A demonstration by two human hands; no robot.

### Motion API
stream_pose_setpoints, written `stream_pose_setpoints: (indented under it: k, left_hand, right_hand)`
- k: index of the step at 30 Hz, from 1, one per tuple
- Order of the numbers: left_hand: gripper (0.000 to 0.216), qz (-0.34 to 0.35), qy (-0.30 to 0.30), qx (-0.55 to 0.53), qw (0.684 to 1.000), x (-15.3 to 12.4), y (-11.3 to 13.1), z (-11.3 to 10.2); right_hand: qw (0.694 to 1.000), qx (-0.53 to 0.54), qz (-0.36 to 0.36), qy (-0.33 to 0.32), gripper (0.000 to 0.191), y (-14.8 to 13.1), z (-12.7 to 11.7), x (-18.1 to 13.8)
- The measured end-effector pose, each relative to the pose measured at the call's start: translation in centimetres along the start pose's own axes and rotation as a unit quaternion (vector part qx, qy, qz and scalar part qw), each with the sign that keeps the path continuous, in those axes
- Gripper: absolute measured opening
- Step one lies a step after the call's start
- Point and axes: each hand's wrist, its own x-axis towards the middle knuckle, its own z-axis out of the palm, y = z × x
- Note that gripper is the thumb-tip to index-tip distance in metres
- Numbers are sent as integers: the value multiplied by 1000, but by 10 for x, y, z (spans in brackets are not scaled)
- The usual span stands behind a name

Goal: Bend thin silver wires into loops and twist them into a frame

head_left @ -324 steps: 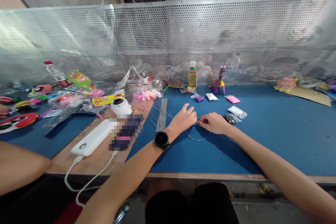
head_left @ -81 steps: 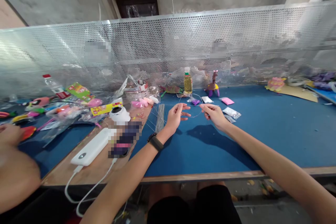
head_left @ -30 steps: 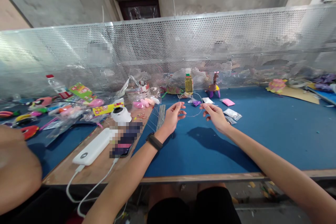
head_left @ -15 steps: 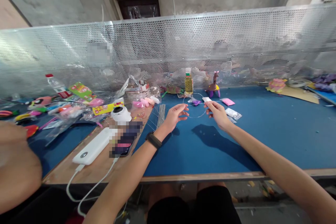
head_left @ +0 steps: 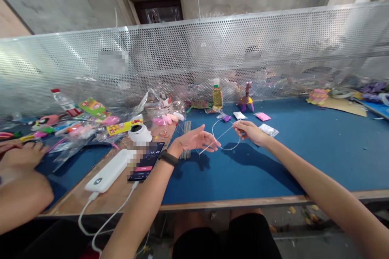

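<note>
Silvery wire (head_left: 225,132), thin, looped, straight end

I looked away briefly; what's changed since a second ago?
The left hand opened its pinch and moved a little left and down. The straight end of the wire now slants down to the left. The right hand still pinches the wire; bottle and toy animal stayed put.

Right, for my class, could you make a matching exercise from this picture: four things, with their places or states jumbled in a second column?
Things:
1. Right hand
2. Left hand
3. Bundle of wires
4. Bottle

Places or states:
A. Lying on the blue tabletop
B. Open and outstretched
C. Upright, with yellow liquid inside
D. Pinching the looped wire

Right pairs: 1-D; 2-B; 3-A; 4-C
</note>
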Motion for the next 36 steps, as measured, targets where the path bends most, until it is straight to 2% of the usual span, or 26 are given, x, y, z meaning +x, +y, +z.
stream_pose_setpoints:
  k: [3, 5, 8, 10, 13, 18, 22, 28, 36]
  left_hand:
    - [73, -6, 23, 17, 1000, 15, -8, 13]
    - [73, -16, 62, 22, 998, 24, -12, 22]
    - [64, -18, 124, 47, 991, 33, -18, 34]
    - [57, -15, 122, 73, 990, 35, -22, 39]
    - [53, -11, 110, 84, 990, 37, -26, 42]
    - [50, -14, 118, 75, 990, 38, -27, 44]
    - [50, -7, 135, 53, 989, 39, -28, 44]
    - [48, -2, 143, 30, 989, 44, -33, 48]
    - [38, 18, 175, -8, 984, 51, -35, 55]
  right_hand:
    - [997, -24, 13, -74, 40, -1, 6, -5]
    - [992, -44, 22, -113, 40, -2, 10, -8]
    - [985, -82, 37, -147, 40, -4, 13, -11]
    - [981, -104, 43, -155, 41, -5, 13, -12]
    - [980, -128, 40, -148, 42, -6, 12, -12]
    - [984, -147, 15, -100, 40, -3, 11, -10]
    - [988, -135, 2, -73, 41, 3, 10, -5]
    - [989, -129, -24, -66, 42, 9, 12, -3]
    - [994, -103, -45, -16, 42, 17, 23, -2]
